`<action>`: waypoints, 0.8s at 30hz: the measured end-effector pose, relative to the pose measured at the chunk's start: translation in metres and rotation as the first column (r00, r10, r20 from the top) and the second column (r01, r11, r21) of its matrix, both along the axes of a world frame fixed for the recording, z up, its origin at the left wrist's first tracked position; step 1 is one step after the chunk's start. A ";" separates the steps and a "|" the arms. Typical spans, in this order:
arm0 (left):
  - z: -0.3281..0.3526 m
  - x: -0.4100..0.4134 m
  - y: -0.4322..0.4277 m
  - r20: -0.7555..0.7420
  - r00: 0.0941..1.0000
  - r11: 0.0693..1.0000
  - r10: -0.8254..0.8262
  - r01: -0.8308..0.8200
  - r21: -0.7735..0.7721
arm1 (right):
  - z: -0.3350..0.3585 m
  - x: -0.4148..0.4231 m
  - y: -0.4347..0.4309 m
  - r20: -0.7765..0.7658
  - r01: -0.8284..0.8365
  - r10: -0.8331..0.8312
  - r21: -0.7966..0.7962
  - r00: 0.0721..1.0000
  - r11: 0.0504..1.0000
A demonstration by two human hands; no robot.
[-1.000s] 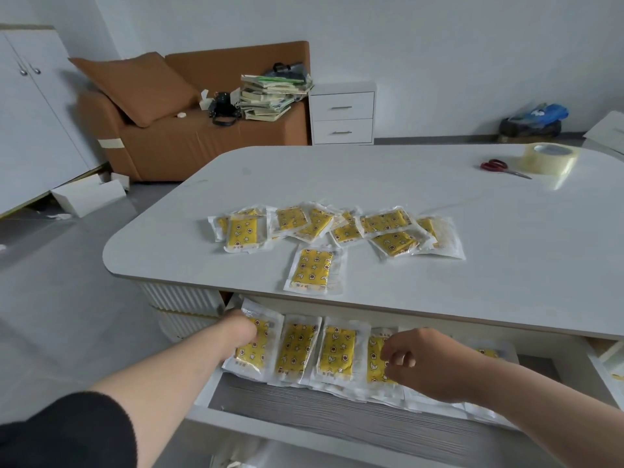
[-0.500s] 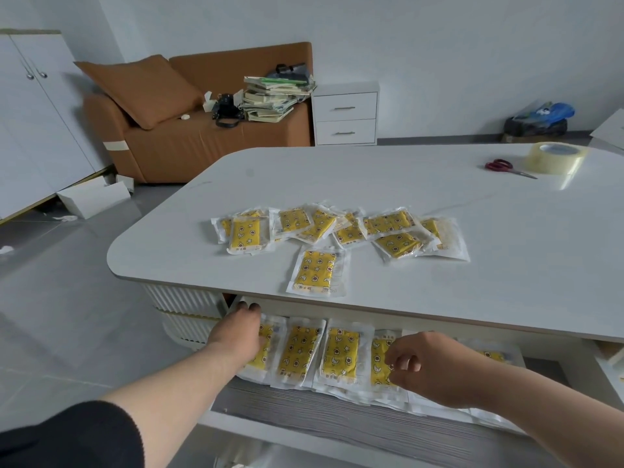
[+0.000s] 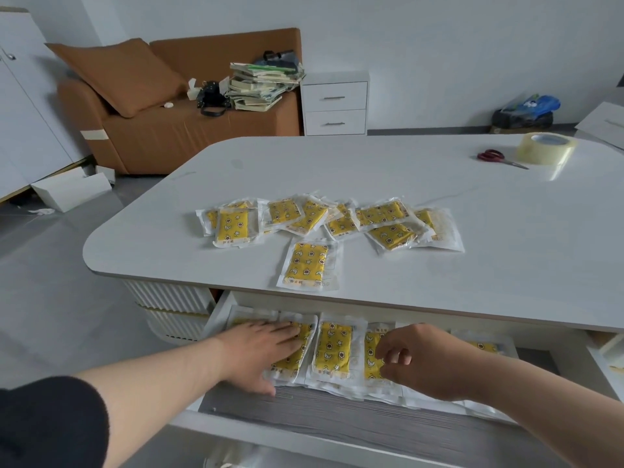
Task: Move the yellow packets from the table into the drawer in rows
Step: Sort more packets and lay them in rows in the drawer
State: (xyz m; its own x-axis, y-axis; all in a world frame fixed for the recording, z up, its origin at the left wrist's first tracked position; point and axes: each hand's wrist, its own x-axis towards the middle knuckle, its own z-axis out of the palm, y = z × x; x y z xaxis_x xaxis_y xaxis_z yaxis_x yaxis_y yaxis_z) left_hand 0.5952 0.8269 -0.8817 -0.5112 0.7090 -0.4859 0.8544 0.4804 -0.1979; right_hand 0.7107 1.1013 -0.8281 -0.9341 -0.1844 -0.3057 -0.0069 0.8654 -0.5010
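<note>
One wide-angle camera sits on my head and faces forward and down along my forearms. My left hand (image 3: 265,349) and right hand (image 3: 430,363) lie close beneath it, low in the frame, at the open drawer (image 3: 337,415). Past my hands the table (image 3: 337,177) runs away from me, and farther off the wall (image 3: 439,45) closes the view.

No text could be read; printed strips on the yellow star-patterned plastic packets (image 3: 308,266) on the white table (image 3: 472,231) were too blurred.
</note>
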 end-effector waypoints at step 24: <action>0.014 -0.021 -0.034 -0.068 0.980 0.981 0.187 -0.189 -0.035 | 0.002 0.001 0.003 -0.005 0.011 -0.011 -0.005 1.000 1.000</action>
